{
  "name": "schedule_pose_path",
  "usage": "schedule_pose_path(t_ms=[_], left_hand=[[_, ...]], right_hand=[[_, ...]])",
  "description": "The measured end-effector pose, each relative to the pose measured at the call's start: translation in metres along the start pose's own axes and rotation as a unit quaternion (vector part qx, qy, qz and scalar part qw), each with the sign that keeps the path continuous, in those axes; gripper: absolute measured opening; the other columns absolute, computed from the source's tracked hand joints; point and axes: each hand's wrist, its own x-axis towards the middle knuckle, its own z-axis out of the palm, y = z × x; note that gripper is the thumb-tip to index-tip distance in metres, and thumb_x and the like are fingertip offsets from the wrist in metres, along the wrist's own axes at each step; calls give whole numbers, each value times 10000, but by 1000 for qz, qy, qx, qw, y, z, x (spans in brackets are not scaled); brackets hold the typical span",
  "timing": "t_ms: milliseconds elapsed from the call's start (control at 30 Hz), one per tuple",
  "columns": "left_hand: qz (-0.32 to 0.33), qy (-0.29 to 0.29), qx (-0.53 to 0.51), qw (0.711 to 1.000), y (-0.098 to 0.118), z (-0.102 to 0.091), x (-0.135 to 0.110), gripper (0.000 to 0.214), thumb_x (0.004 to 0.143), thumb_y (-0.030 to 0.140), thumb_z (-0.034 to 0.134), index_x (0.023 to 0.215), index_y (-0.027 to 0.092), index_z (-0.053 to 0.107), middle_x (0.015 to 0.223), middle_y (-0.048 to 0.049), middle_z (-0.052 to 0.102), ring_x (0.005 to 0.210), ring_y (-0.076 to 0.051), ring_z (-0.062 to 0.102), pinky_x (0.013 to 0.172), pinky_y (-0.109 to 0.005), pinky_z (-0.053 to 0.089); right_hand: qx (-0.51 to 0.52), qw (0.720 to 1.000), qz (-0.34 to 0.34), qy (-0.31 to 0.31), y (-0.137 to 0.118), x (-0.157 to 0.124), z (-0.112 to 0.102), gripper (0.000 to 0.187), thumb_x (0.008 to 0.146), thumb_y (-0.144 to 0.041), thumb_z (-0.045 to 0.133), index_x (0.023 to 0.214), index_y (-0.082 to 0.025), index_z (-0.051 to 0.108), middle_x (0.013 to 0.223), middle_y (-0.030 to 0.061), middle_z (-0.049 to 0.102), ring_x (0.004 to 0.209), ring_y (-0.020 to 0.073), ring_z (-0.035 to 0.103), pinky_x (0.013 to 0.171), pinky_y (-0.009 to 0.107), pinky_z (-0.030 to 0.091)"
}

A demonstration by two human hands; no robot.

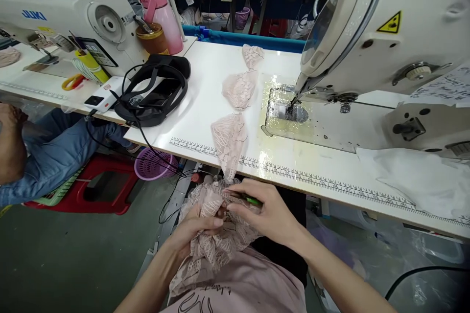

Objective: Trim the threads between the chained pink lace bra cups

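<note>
Lace chain: a string of pale pink lace pieces (235, 122) is being fed off the front edge of the sewing table (330, 176) and is being gathered in a bunch (216, 234) at the lap, just below the printed ruler.
Left hand (194, 230): it is being closed under and around the bunched lace, with the thumb pressed on top.
Right hand (268, 212): it is being pinched on a small green-handled tool (249, 200), probably thread snips, though the blades are being hidden by lace.
Hands together: they are being kept close, almost touching, both at the same spot on the bunch.
Doing it well: the link between 2 pieces is being best held taut by the left hand, so that only thread, and no lace, is being met by the tool.
Look of the lace: it is being seen as thin, open-patterned, scalloped and limp; 3 pieces are lying in a row on the table.
Nearby: a sewing machine (385, 34) is standing at the right, a black headset (154, 93) at the left.
</note>
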Motion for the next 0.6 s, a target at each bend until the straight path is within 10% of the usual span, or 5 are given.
schedule_pose_path(t_ms=[233, 433, 600], left_hand=[[5, 27, -83, 996, 13, -1, 18, 197, 857, 247, 695, 995, 108, 699, 822, -62, 644, 560, -62, 505, 488, -175, 420], [-75, -1, -91, 993, 27, 4, 32, 226, 849, 296, 655, 941, 98, 714, 786, -95, 725, 815, -228, 709, 780, -311, 566], [-61, -43, -50, 996, 47, 23, 39, 363, 865, 269, 585, 1174, 94, 660, 1190, -162, 686, 1085, -298, 671, 956, -428, 524]], right_hand=[[-335, 941, -51, 14, 6, 54, -22, 189, 905, -135, 586, 1055, -163, 696, 1087, 70, 675, 649, 103, 609, 478, 215, 370], [-127, 953, -152, -228, -26, 15, 18, 218, 813, -110, 633, 986, -227, 695, 971, -26, 738, 842, 122, 680, 684, 195, 476], [82, 925, -68, -364, -16, -20, 83, 214, 915, -268, 579, 1082, -169, 668, 1015, 29, 739, 865, 107, 676, 736, 137, 466]])
